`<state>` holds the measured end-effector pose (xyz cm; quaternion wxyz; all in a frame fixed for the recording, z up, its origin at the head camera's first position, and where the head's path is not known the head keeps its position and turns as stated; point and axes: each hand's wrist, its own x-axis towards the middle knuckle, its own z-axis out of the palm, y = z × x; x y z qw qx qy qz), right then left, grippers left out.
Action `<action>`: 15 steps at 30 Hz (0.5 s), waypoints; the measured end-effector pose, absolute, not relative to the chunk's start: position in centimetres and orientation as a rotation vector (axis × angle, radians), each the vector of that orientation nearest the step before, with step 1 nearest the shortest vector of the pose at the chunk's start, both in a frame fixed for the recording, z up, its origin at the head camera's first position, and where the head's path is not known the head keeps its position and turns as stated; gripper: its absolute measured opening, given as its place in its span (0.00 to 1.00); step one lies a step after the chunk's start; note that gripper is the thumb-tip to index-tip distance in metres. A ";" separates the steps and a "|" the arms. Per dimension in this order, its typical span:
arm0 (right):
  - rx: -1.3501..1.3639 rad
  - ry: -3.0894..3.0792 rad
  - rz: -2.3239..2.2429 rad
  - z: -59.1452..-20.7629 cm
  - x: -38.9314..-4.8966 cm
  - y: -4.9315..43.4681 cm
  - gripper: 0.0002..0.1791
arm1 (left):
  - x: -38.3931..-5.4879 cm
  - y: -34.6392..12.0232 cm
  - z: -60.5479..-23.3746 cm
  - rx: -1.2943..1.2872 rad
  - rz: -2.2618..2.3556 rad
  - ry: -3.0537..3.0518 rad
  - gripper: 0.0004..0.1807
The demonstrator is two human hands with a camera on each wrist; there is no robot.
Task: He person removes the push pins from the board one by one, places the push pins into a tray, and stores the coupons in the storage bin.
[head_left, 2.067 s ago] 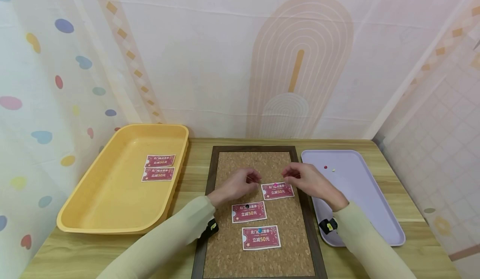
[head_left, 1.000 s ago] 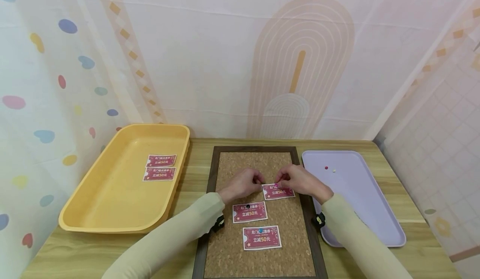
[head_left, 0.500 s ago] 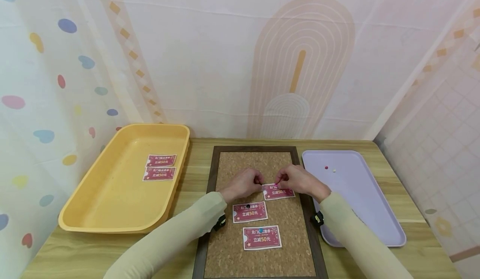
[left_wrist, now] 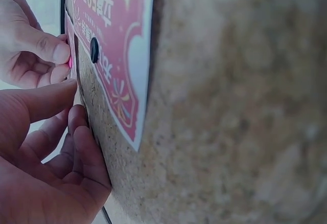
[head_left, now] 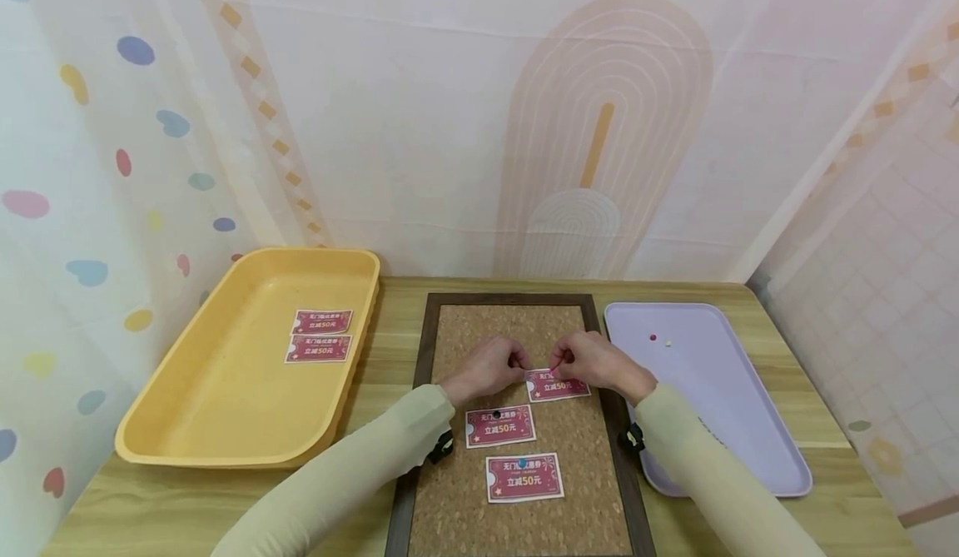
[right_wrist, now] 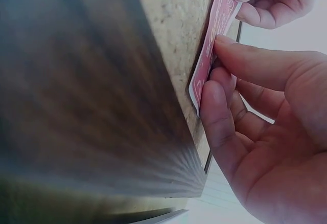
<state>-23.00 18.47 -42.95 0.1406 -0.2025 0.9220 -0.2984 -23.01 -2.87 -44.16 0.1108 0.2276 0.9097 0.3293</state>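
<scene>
A red-and-white paper coupon (head_left: pixel 558 387) lies at the upper right of a cork board (head_left: pixel 449 499). My left hand (head_left: pixel 487 367) pinches its left corner between thumb and finger; the right wrist view shows this grip at the top. At the coupon's upper edge, my right hand (head_left: pixel 598 362) pinches a pink pushpin (left_wrist: pixel 70 61), mostly covered by the fingertips. Lower on the board are two more coupons, one with a black pushpin (left_wrist: pixel 94 50) through it and the lowest coupon (head_left: pixel 524 484) with a blue pushpin (head_left: pixel 522 463).
A deep yellow tray (head_left: pixel 217 382) on the left holds two coupons (head_left: pixel 318 348). On the right, a flat lilac tray (head_left: pixel 719 374) carries a red pushpin (head_left: pixel 653 337) and a whitish one (head_left: pixel 668 342). The board's dark wooden frame (head_left: pixel 425 349) borders the cork.
Both hands have closed in on the upper coupon, the right moving left onto the pink pushpin and the left moving slightly right to the corner. Over the last second they hold nearly still.
</scene>
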 end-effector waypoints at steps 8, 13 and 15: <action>-0.598 2.661 -0.854 -42.8 -22.9 18.4 0.03 | -22.9 -2.8 -44.1 0.647 0.982 2.659 0.02; -0.605 2.652 -0.856 -42.8 -22.9 18.4 0.03 | -22.9 -2.8 -44.1 0.642 0.985 2.654 0.02; -0.606 2.652 -0.853 -42.8 -22.9 18.4 0.04 | -22.9 -2.8 -44.1 0.647 0.986 2.654 0.02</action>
